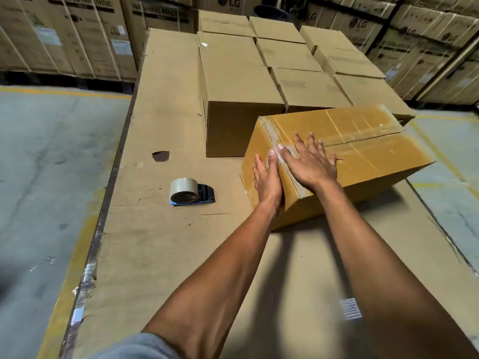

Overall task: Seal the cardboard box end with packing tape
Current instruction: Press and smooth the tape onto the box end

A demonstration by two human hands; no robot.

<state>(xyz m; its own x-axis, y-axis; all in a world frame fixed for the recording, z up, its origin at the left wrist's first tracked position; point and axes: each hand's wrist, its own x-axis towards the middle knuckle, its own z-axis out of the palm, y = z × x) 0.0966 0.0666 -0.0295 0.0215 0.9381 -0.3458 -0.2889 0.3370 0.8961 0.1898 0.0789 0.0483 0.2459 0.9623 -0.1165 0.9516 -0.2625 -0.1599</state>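
"WASHING MACHINE" on rear stacked cartons (pixel 64 35); "LG" logo on right cartons (pixel 414 35).

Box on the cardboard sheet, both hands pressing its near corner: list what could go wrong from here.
1. The box sits skewed on the cardboard sheet; pressure from the left hand on its end face might slide it.
2. The top flap seam looks partly open beyond the right hand, so it may stay unsealed.
3. The tape dispenser lies apart, out of hand.

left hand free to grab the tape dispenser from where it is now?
Probably yes. The left hand lies open and flat on the box end, holding nothing, and only bare cardboard sheet lies between it and the tape dispenser.
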